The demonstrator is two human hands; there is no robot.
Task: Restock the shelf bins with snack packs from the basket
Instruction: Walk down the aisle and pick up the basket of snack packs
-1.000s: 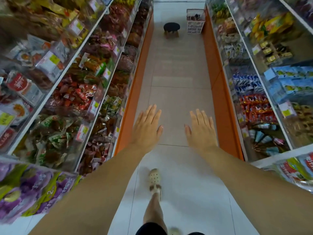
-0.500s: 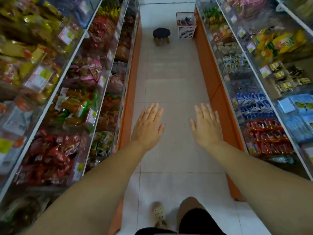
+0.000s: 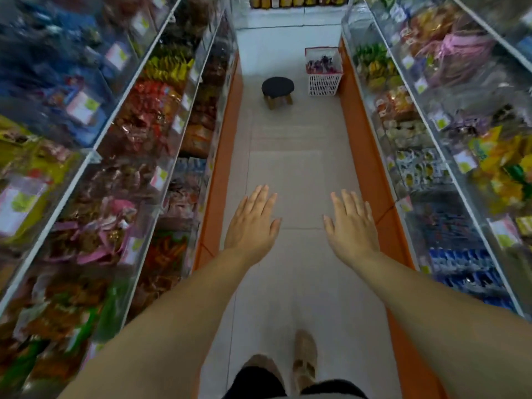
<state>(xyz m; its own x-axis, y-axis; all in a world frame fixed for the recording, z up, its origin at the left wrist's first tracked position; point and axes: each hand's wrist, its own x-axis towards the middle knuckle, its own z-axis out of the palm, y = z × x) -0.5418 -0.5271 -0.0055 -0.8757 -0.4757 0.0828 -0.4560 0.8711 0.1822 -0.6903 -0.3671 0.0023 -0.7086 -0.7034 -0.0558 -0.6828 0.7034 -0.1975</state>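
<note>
A white plastic basket [image 3: 324, 83] with snack packs [image 3: 321, 64] inside stands on the floor at the far end of the aisle, against the right shelf base. My left hand [image 3: 252, 223] and my right hand [image 3: 351, 226] are stretched out in front of me over the tiled floor, palms down, fingers straight, holding nothing. Both hands are well short of the basket. Clear shelf bins [image 3: 138, 131] full of snack packs line the left side, and more bins [image 3: 426, 145] line the right.
A small round black stool [image 3: 277, 90] on wooden legs stands in the aisle just left of the basket. Orange shelf bases [image 3: 221, 168] run along both sides of the narrow tiled walkway. My foot in a beige shoe [image 3: 304, 358] shows below.
I have walked forward down the aisle; the basket and stool are nearer and larger. Both hands stay outstretched and flat.
</note>
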